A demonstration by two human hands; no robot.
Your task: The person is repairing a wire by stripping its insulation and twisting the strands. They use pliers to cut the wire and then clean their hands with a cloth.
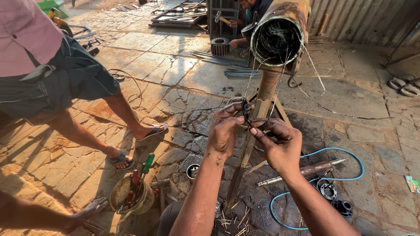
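My left hand (225, 131) and my right hand (280, 146) meet in front of a rusty metal stand (262, 98). Both pinch a small dark ring-shaped part (246, 111) and thin wires (280, 85) that hang out of a rusty open-ended pipe (278, 35) on top of the stand. The pipe's mouth is full of tangled dark wire. Both hands are grimy, with the fingers curled around the wire and the part.
A bucket of tools (131, 194) with a green-handled screwdriver stands at lower left. A blue hose (350, 153), a metal shaft (306, 170) and round bearings (328, 190) lie on the stone floor at right. One person stands at left; another crouches behind the pipe.
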